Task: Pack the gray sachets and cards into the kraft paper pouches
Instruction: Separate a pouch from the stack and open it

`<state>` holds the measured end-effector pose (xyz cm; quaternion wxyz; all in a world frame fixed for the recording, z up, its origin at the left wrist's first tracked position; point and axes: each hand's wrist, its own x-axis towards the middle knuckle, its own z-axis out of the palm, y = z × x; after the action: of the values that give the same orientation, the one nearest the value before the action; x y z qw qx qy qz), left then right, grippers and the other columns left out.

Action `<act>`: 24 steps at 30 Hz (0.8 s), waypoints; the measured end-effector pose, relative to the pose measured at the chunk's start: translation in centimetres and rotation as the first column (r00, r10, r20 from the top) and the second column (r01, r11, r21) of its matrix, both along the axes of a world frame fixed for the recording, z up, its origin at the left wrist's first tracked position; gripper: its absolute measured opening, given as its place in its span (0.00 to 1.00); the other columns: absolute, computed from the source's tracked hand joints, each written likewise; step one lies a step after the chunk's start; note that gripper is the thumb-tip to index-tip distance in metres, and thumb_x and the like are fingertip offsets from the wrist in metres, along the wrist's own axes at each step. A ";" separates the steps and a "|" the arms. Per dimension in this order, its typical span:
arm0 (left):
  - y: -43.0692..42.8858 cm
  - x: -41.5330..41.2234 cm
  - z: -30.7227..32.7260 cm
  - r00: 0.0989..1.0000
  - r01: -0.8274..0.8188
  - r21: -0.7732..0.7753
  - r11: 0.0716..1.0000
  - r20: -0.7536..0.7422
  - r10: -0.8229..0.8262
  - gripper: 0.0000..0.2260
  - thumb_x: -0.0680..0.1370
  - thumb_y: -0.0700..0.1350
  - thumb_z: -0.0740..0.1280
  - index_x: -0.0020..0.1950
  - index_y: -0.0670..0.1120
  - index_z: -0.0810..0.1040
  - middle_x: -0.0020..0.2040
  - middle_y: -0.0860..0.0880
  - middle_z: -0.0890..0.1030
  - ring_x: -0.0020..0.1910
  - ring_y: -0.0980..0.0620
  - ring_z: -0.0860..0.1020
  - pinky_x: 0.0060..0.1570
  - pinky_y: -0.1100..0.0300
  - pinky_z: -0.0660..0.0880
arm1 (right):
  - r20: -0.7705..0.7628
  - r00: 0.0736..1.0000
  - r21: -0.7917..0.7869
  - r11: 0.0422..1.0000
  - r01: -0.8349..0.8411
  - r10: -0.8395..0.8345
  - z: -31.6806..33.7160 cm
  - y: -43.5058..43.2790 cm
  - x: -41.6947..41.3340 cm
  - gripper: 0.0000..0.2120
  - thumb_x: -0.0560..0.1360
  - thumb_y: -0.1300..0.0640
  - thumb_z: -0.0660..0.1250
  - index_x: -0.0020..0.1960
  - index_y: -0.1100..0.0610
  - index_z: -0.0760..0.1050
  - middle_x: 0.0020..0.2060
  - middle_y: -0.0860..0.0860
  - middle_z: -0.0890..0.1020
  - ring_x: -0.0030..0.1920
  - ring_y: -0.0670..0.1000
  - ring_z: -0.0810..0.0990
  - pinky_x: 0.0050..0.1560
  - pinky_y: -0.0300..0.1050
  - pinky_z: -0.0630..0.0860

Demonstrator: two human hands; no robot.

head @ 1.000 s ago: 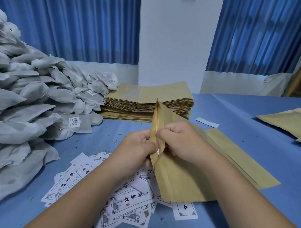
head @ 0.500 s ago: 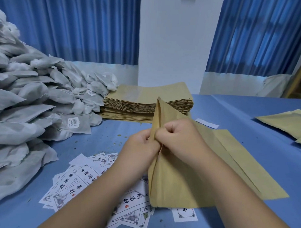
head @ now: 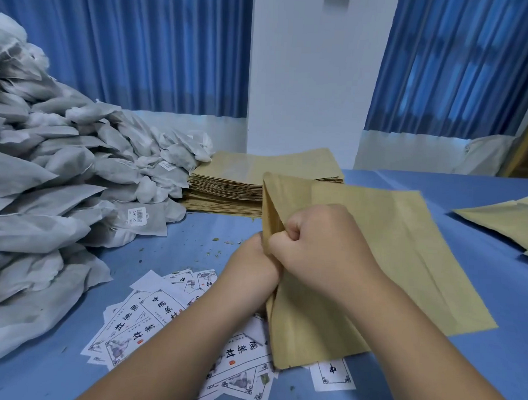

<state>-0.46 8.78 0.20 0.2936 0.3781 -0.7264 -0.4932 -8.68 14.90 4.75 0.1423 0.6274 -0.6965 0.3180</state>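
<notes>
At the middle of the blue desk [head: 460, 371], the left hand [head: 253, 266] and right hand [head: 318, 246] pinch the open edge of a kraft pouch [head: 389, 249], fingers curled. Cards [head: 150, 324] lie scattered near the front edge; gray sachets [head: 47, 192] heap along the left edge beside stacked pouches [head: 227, 183].

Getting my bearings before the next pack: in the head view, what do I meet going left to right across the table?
From the left: heap of gray sachets → left hand → right hand, both gripping one pouch → loose pouches at the right edge.
</notes>
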 end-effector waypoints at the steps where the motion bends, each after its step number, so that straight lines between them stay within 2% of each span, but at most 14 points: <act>1: 0.0 -0.2 -0.1 1.000 0.002 -0.005 1.000 0.007 -0.002 0.08 0.65 0.46 0.58 0.26 0.49 0.69 0.16 0.56 0.67 0.14 0.61 0.62 0.18 0.69 0.59 | -0.023 1.000 0.004 1.000 -0.002 0.002 0.0 0.0 0.1 0.21 0.63 0.59 0.66 0.23 0.57 0.53 0.21 0.52 0.55 0.29 0.54 0.57 0.28 0.46 0.54; 3: 0.0 -0.5 -0.6 0.999 -0.011 -0.005 1.000 0.032 0.011 0.06 0.67 0.45 0.58 0.28 0.49 0.68 0.16 0.54 0.67 0.16 0.59 0.64 0.19 0.68 0.60 | -0.060 0.998 0.023 1.000 -0.009 0.011 0.0 -0.1 0.4 0.21 0.64 0.58 0.66 0.24 0.57 0.54 0.21 0.52 0.56 0.29 0.56 0.59 0.28 0.46 0.55; 6: -0.9 -0.2 -1.4 0.997 -0.060 -0.083 0.995 0.052 0.065 0.15 0.75 0.38 0.60 0.29 0.48 0.66 0.23 0.54 0.67 0.26 0.56 0.62 0.23 0.64 0.60 | -0.082 0.996 0.029 0.999 -0.031 0.033 -0.1 0.0 0.9 0.21 0.64 0.58 0.66 0.24 0.57 0.54 0.21 0.52 0.57 0.28 0.56 0.60 0.28 0.46 0.56; 8: -1.5 0.4 -1.3 0.996 -0.085 -0.078 0.993 0.021 0.087 0.14 0.75 0.37 0.59 0.30 0.48 0.66 0.19 0.55 0.68 0.26 0.56 0.63 0.20 0.67 0.60 | -0.057 0.998 0.007 0.999 -0.038 0.038 0.2 0.0 1.0 0.21 0.63 0.59 0.65 0.23 0.56 0.53 0.21 0.51 0.56 0.28 0.55 0.59 0.28 0.45 0.55; 10: -1.9 0.9 -0.9 0.995 -0.102 -0.068 0.992 0.003 0.103 0.11 0.72 0.41 0.60 0.29 0.49 0.66 0.17 0.57 0.67 0.23 0.57 0.62 0.17 0.69 0.58 | -0.034 0.999 -0.019 0.999 -0.034 0.034 0.7 0.0 1.0 0.21 0.63 0.60 0.65 0.24 0.56 0.52 0.21 0.51 0.55 0.28 0.53 0.57 0.28 0.45 0.55; 13: -2.4 0.9 -0.8 0.990 -0.135 -0.065 0.989 0.021 0.137 0.12 0.74 0.38 0.60 0.31 0.46 0.65 0.24 0.54 0.67 0.26 0.55 0.62 0.19 0.69 0.58 | -0.118 0.992 -0.021 0.999 -0.039 0.036 1.5 -0.1 1.6 0.20 0.64 0.58 0.64 0.24 0.55 0.52 0.21 0.50 0.55 0.27 0.54 0.58 0.27 0.44 0.53; 15: -2.7 0.9 -0.9 0.985 -0.174 -0.030 0.984 0.003 0.174 0.11 0.75 0.38 0.61 0.32 0.44 0.66 0.28 0.50 0.67 0.29 0.52 0.63 0.26 0.64 0.63 | -0.199 0.979 -0.013 0.999 -0.050 0.046 1.9 -0.2 2.4 0.21 0.64 0.58 0.65 0.24 0.55 0.53 0.21 0.49 0.56 0.26 0.55 0.60 0.27 0.43 0.52; 17: -2.7 1.2 -0.6 0.981 -0.187 0.015 0.982 -0.054 0.187 0.07 0.68 0.44 0.60 0.31 0.44 0.67 0.29 0.47 0.69 0.32 0.48 0.65 0.35 0.57 0.65 | -0.261 0.964 -0.007 0.998 -0.060 0.056 2.4 -0.4 3.2 0.20 0.65 0.57 0.64 0.25 0.55 0.53 0.21 0.49 0.58 0.26 0.55 0.59 0.27 0.43 0.50; 19: -2.8 1.7 -0.3 0.983 -0.182 0.009 0.983 -0.036 0.182 0.05 0.65 0.44 0.61 0.30 0.45 0.68 0.27 0.48 0.69 0.32 0.47 0.65 0.35 0.57 0.64 | -0.266 0.963 0.001 0.999 -0.045 0.044 3.5 -0.5 3.2 0.18 0.66 0.57 0.64 0.25 0.56 0.56 0.22 0.50 0.61 0.26 0.54 0.61 0.27 0.44 0.51; 22: -3.1 2.4 -0.4 0.979 -0.162 0.181 0.970 -0.092 0.181 0.03 0.67 0.40 0.65 0.33 0.46 0.75 0.26 0.50 0.74 0.27 0.49 0.70 0.30 0.61 0.65 | -0.215 0.977 -0.029 1.000 -0.009 0.003 5.7 -0.5 2.1 0.17 0.66 0.57 0.64 0.25 0.57 0.59 0.23 0.52 0.63 0.29 0.55 0.65 0.27 0.44 0.55; 24: -3.3 2.7 -0.3 0.971 -0.114 0.310 0.944 -0.166 0.172 0.06 0.72 0.35 0.64 0.36 0.44 0.75 0.23 0.51 0.73 0.21 0.52 0.70 0.24 0.65 0.65 | -0.195 0.980 -0.056 0.998 0.015 -0.026 7.0 -0.3 1.2 0.17 0.66 0.58 0.63 0.25 0.57 0.57 0.23 0.52 0.60 0.28 0.53 0.61 0.28 0.44 0.54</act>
<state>2.24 5.53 -0.11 0.3367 0.4209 -0.5827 -0.6083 -7.46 14.58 11.78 0.2304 0.6442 -0.6766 0.2723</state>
